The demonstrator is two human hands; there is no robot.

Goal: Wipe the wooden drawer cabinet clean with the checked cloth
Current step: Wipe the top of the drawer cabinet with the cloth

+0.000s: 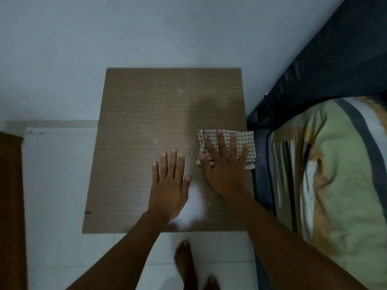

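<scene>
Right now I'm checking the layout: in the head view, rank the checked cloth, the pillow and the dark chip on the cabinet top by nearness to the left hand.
From the left hand:
1. Checked cloth, right, under the right hand.
2. Dark chip, left, near front corner.
3. Pillow, far right, on the bed.

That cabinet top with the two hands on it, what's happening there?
A person is wiping the wooden cabinet top. The right hand lies flat with fingers spread on a folded checked cloth near the right edge, beside the bed. The left hand rests flat and bare on the wood. Pale smudges and specks show on the surface, so it seems not yet clean.
</scene>
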